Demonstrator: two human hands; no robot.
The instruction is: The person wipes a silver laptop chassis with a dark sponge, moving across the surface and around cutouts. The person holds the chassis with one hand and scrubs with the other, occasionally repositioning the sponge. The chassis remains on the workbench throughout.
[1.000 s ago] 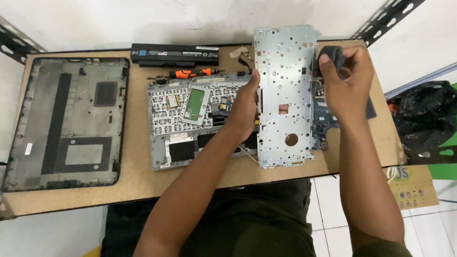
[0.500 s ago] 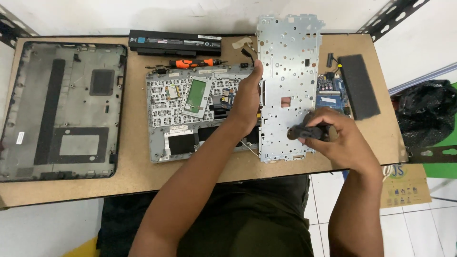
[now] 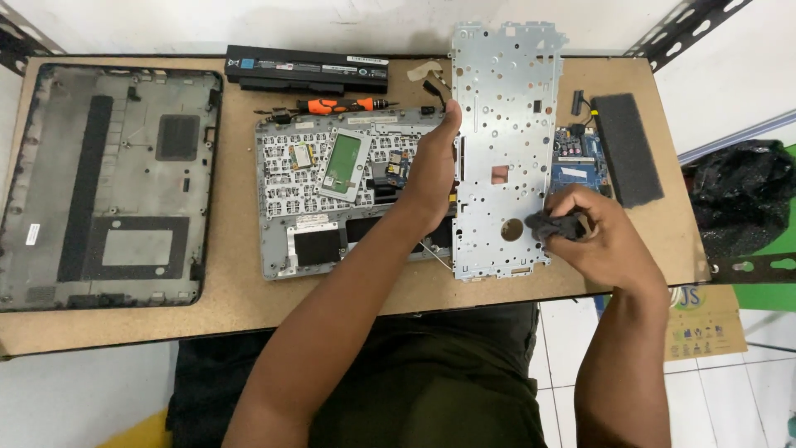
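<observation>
1. Since the earlier frame, the right hand with its dark pad has slid from the top of the plate to its lower right edge.
2. Perforated metal plate: lies flat on the worktop, overlapping the right side of the opened laptop chassis.
3. Left hand: fingers curled over the plate's left edge, pressing it down.
4. Right hand: fingers closed around the pad, pressed against the plate.
5. Blue circuit board: just beside the plate, partly under it.
6. Black foam strip: right of the board.
7. Orange screwdriver and black battery: above the chassis.
8. Bottom cover: far left.
</observation>
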